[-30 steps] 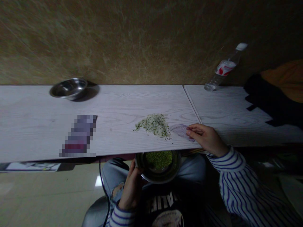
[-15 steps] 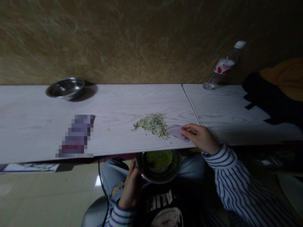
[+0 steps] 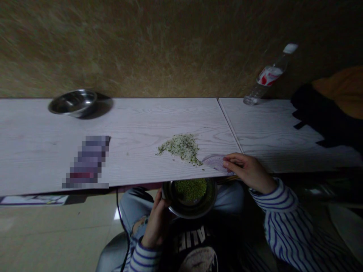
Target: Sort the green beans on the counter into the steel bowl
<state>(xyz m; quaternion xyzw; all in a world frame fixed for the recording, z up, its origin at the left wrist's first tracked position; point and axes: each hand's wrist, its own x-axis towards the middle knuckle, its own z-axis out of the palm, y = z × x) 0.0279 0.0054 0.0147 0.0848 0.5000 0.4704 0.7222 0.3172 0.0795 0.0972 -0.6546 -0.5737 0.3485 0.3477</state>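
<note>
My left hand (image 3: 160, 217) grips the left rim of a metal bowl (image 3: 195, 215), held over my lap just below the table edge. Green beans (image 3: 191, 189), like mung beans, lie inside it. Between the thumb and fingers of my right hand (image 3: 249, 170) is a clear protractor (image 3: 214, 162), low over the table near its front edge. Its left tip is close to a spread pile of white grains mixed with green beans (image 3: 181, 147); whether it touches the pile I cannot tell.
A second metal bowl (image 3: 73, 104) stands tilted-looking at the back left, and a blurred-out flat object (image 3: 87, 162) lies before it. A plastic bottle (image 3: 268, 77) stands by the wall. Dark and orange cloth (image 3: 331, 102) fills the right side. A seam (image 3: 229, 124) crosses the table.
My right hand has drawn the protractor slightly right and toward me, away from the pile. My left hand still holds the bowl in place. The view has shifted a little.
</note>
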